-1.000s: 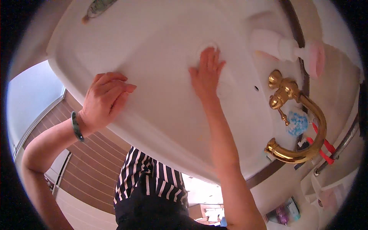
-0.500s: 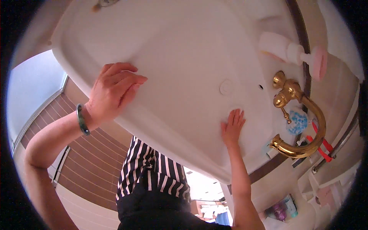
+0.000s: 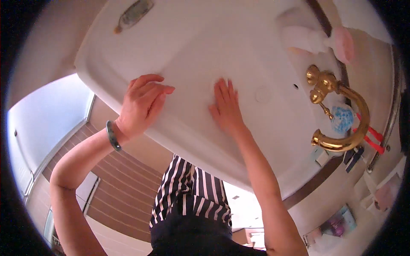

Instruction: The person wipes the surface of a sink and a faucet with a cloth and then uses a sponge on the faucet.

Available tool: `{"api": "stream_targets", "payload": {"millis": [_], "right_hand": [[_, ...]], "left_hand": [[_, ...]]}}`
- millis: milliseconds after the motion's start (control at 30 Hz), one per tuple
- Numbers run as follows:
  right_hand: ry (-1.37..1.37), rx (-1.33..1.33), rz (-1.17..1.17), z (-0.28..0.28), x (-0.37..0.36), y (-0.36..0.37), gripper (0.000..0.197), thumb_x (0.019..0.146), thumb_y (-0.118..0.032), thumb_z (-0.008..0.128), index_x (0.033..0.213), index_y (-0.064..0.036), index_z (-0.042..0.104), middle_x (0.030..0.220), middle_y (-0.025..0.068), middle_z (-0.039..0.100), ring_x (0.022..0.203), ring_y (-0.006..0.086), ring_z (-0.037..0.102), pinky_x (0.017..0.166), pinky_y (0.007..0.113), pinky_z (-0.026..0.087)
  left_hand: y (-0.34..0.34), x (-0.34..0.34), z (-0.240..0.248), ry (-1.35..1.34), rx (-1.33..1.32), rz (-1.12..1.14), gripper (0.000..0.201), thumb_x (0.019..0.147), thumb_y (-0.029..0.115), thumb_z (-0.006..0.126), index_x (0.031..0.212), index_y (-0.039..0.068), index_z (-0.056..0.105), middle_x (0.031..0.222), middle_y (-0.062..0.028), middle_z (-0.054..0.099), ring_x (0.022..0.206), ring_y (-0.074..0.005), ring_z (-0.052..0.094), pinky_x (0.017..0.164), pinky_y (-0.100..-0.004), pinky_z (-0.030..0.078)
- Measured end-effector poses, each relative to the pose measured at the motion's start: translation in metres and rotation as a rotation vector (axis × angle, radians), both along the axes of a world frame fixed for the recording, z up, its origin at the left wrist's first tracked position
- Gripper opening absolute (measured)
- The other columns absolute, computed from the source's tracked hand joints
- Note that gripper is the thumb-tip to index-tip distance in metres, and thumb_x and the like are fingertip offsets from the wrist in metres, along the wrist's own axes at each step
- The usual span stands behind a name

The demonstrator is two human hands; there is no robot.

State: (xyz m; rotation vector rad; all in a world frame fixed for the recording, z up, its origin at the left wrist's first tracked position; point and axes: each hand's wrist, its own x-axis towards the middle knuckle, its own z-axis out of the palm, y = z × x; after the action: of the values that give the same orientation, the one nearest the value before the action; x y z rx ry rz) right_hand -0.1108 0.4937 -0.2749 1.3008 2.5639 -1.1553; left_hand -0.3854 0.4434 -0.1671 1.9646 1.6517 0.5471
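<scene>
The right hand [image 3: 227,109] is open, fingers spread and empty, over the washbasin [image 3: 192,123], between the drain cover [image 3: 261,94] and the edge nearest the person. The step in hand appears to be palm-rubbing the surface; a further stroke would call for light, even pressure. The washbasin lies beneath both hands: white, smooth, faintly glossy. The left hand [image 3: 144,102], loosely curled, shows nothing held at that near edge. A brass faucet [image 3: 328,82] stands along the opposite edge.
</scene>
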Motion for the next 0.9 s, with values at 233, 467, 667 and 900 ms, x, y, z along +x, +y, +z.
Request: {"api": "stream_targets", "payload": {"millis": [233,467,667,900], "right_hand": [[-0.193,-0.365,-0.154,0.024,0.148,-0.094,0.071,0.092,-0.023,0.056,0.152,-0.0044,0.022,0.160,0.0169,0.016,0.148,0.0403,0.009,0.117,0.057,0.011],[0.174,-0.271,0.161,0.037,-0.048,-0.018,0.076,0.096,-0.037,0.049,0.153,-0.0017,0.014,0.162,0.0181,0.005,0.149,0.0387,0.000,0.119,0.053,0.003],[0.330,0.257,-0.433,-0.017,-0.118,0.087,0.085,0.093,-0.038,0.054,0.149,0.0099,0.010,0.157,0.0317,0.006,0.146,0.0476,0.002,0.117,0.059,0.007],[0.583,-0.051,-0.377,0.005,-0.145,0.007,0.078,0.090,-0.025,0.055,0.147,0.0109,0.016,0.156,0.0319,0.010,0.146,0.0490,0.004,0.117,0.059,0.006]], "left_hand": [[0.003,-0.036,0.006,0.310,0.107,-0.208,0.045,0.080,0.009,0.060,0.125,0.008,0.059,0.135,-0.0119,0.054,0.126,-0.0342,0.048,0.104,-0.0473,0.038],[0.000,-0.034,0.008,0.312,0.114,-0.143,0.054,0.077,0.008,0.060,0.130,0.005,0.051,0.141,-0.0142,0.047,0.131,-0.0357,0.042,0.106,-0.0489,0.035],[0.007,-0.032,0.011,0.272,0.047,-0.129,0.046,0.079,0.009,0.059,0.124,0.004,0.050,0.141,-0.0142,0.047,0.132,-0.0353,0.042,0.106,-0.0490,0.034],[0.001,-0.042,0.011,0.267,0.058,-0.089,0.046,0.078,0.006,0.058,0.122,0.004,0.047,0.140,-0.0168,0.046,0.130,-0.0377,0.043,0.106,-0.0517,0.033]]}}
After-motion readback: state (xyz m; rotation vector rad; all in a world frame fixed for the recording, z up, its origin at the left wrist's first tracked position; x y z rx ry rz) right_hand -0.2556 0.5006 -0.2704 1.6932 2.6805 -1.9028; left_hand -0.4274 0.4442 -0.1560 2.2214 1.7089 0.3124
